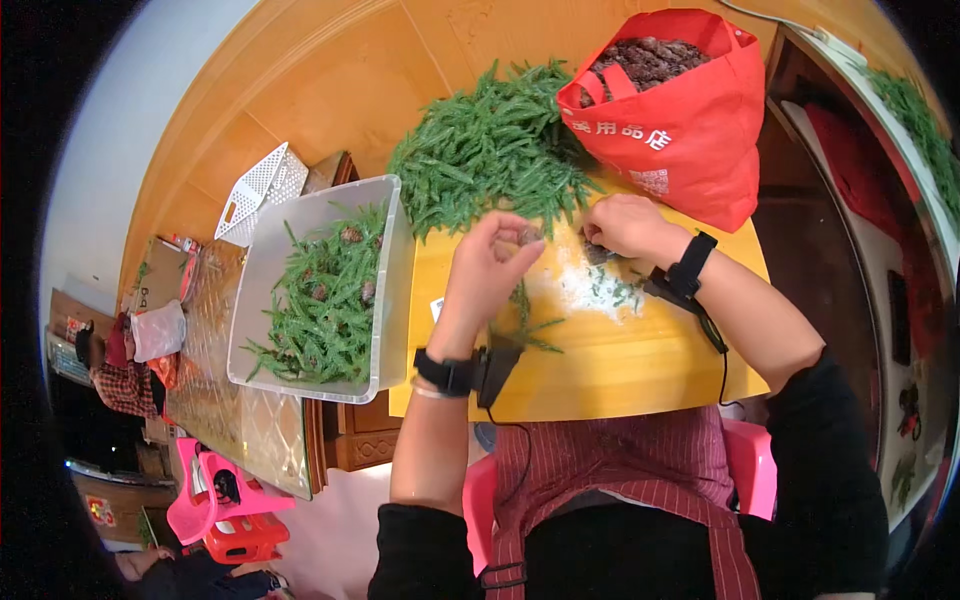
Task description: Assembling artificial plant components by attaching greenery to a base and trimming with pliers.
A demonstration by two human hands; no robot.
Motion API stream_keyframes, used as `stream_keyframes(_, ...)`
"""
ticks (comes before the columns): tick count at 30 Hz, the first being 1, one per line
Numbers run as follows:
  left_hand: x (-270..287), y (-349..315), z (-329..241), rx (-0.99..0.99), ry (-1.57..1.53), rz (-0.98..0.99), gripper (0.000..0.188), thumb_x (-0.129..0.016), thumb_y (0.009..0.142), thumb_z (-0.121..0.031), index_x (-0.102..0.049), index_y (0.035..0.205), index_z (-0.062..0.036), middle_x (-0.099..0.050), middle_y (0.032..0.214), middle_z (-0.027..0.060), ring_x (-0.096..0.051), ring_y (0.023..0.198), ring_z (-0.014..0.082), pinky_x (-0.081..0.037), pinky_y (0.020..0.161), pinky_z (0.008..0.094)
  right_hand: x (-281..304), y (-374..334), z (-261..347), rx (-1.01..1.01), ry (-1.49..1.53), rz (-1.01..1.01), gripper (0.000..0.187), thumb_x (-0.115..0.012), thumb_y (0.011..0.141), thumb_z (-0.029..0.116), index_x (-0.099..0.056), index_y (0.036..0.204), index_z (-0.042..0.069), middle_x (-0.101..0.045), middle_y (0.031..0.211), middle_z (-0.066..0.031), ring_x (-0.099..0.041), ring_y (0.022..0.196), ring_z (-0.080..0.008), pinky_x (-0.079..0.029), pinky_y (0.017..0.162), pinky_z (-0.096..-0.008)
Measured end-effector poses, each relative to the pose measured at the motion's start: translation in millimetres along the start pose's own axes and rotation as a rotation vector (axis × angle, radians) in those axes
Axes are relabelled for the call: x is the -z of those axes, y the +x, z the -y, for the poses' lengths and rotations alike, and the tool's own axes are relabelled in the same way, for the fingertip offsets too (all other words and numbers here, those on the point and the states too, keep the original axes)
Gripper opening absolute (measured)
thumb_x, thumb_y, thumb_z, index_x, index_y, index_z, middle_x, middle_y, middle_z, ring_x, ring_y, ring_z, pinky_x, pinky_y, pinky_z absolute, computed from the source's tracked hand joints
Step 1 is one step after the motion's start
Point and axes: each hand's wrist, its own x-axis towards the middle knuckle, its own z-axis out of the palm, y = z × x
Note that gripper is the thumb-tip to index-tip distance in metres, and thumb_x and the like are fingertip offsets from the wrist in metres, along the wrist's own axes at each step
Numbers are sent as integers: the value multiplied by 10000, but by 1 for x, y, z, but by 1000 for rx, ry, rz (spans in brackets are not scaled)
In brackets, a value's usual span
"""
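Observation:
My left hand point(492, 262) is closed, with thumb and fingers pinching a small brownish pine cone point(529, 236) above the yellow table point(640, 370). To its right, my right hand point(632, 228) is curled, fingertips down at another dark pine cone point(596, 253), mostly hidden beneath them. White powder point(598, 290) and bits of green are scattered on the tabletop below this hand. Under my left hand, close to the wrist, lies a green artificial pine sprig point(527, 325).
A heap of green sprigs point(490, 145) covers the table's far side. Behind my right hand stands a red bag point(690, 130) full of pine cones point(650, 65). On the left, a clear bin point(392, 290) holds sprigs with cones. Beyond it are a white basket point(262, 190) and a pink chair point(200, 505).

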Motion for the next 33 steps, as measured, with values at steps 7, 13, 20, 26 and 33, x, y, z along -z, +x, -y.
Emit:
stream_keyframes(7, 10, -60, 0, 107, -191, -177, 230, -623, 763, -25, -520, 967, -8, -559, 844, -1, -489, 646, 27, -397, 580, 157, -4, 9, 3, 178, -242, 58, 98, -581, 683, 164, -622, 704, 78, -599, 739, -117, -586, 735, -286, -462, 613, -381)
stream_keyframes(13, 11, -75, -1, 105, -318, -202, 243, -616, 762, -6, -512, 982, -10, -553, 867, 7, -487, 644, 28, -391, 575, 157, -7, 11, -3, 309, -347, 44, 113, -550, 707, 161, -591, 670, 63, -594, 758, -101, -587, 702, -271, -463, 587, -372)
stream_keyframes(20, 13, -81, 8, 129, -352, -203, 250, -615, 761, -1, -509, 988, -12, -547, 860, 3, -487, 644, 27, -390, 574, 156, 2, 14, 19, 380, -524, 112, 113, -549, 666, 119, -594, 597, 42, -607, 664, -122, -602, 611, -266, -471, 529, -360)
stream_keyframes(26, 10, -80, 8, 89, -391, -239, 265, -650, 745, -48, -516, 970, -9, -552, 777, -6, -475, 594, 18, -382, 516, 154, -1, 12, 27, 370, -246, 67, 95, -603, 659, 190, -583, 677, 99, -598, 747, -64, -585, 670, -254, -458, 568, -355)
stream_keyframes(33, 13, -84, 8, 138, -387, -200, 257, -621, 761, -9, -509, 992, -13, -540, 869, -1, -486, 656, 31, -392, 587, 161, 10, 12, 27, 304, -64, 149, 117, -597, 684, 188, -579, 744, 89, -594, 699, -89, -584, 713, -282, -450, 605, -397)
